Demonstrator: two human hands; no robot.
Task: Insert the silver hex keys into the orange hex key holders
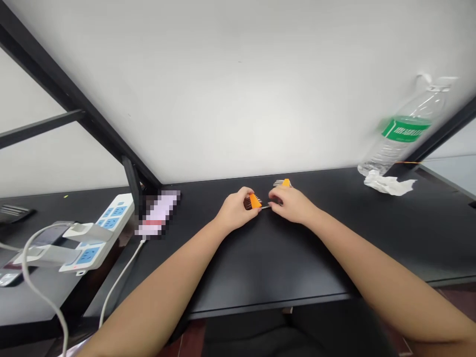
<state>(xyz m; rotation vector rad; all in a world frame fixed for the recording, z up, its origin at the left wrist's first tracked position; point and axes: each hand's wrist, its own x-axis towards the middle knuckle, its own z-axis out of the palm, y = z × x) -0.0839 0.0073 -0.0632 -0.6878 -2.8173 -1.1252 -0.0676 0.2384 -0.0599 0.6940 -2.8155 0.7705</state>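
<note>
My left hand is closed around a wedge-shaped orange hex key holder, with several dark and metal rod ends showing beside it. Between my two hands runs a thin metal hex key, its left end at the holder. My right hand pinches the other end of this key between thumb and fingers. Just behind the right hand lies a second orange piece with several thin metal rods, partly hidden by that hand. Both hands are just above the black table.
A phone with a white charging cable lies at the left. Further left, a white power strip holds plugged chargers beside a black frame post. Back right are a clear bottle and crumpled tissue. A white wall stands behind.
</note>
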